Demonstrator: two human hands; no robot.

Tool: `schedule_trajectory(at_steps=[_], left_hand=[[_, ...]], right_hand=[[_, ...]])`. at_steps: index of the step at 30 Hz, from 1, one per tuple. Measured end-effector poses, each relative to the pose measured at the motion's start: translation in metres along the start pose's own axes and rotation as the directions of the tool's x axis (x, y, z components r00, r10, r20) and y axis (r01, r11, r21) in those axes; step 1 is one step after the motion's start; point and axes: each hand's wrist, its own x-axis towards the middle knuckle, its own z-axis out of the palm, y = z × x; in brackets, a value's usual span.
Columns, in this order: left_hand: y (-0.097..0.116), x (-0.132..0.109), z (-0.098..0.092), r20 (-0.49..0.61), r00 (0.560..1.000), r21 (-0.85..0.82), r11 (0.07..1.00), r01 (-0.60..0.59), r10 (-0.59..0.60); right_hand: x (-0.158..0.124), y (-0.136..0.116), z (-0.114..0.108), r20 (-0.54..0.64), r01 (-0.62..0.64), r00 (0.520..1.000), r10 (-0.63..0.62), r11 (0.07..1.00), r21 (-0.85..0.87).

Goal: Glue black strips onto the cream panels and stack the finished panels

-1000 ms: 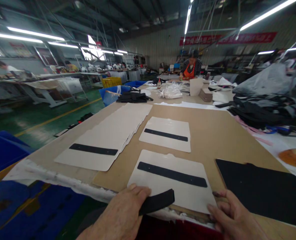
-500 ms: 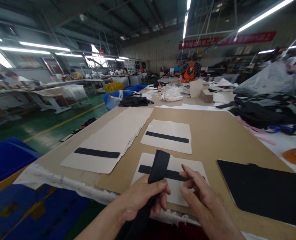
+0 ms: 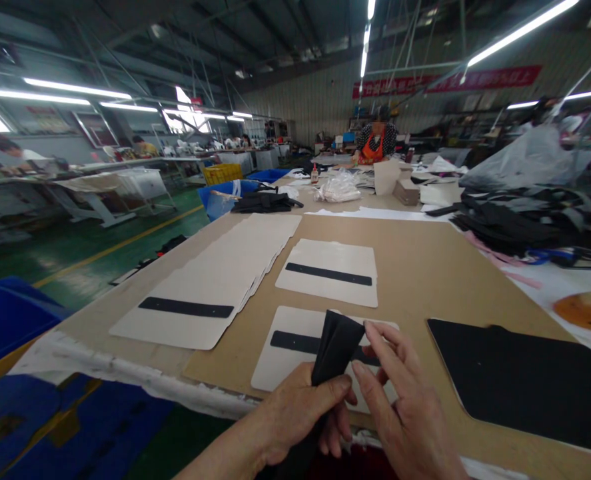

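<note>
Near the far left corner of my bench (image 3: 90,333) I see a heap of black fabric (image 3: 265,202). Toward the far end there's a small red-capped bottle (image 3: 314,175), a crumpled clear plastic bag (image 3: 338,185) and, right of that, a stack of cardboard pieces (image 3: 406,189). Beyond these I face a co-worker in an orange apron (image 3: 375,145), under a red banner (image 3: 445,83). Along the right edge lie black straps (image 3: 510,223), a large translucent bag (image 3: 525,160) behind them. Past the left edge I have a blue bin (image 3: 15,320) and, farther off, a yellow crate (image 3: 222,175).
</note>
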Motion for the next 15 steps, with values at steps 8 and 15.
schedule_trajectory(at_steps=[8, 15], left_hand=[[0.0006, -0.0012, 0.0074, -0.032, 0.999, 0.042, 0.999, -0.017, 0.018], [-0.0023, -0.0007, 0.0083, -0.037, 0.998, 0.024, 0.999, -0.046, 0.047]], right_hand=[[-0.0041, 0.0079, 0.0054, -0.034, 0.088, 0.995, -0.095, 0.981, -0.173], [0.0016, 0.0010, 0.0005, 0.074, -0.116, 0.991, 0.110, 0.990, 0.080]])
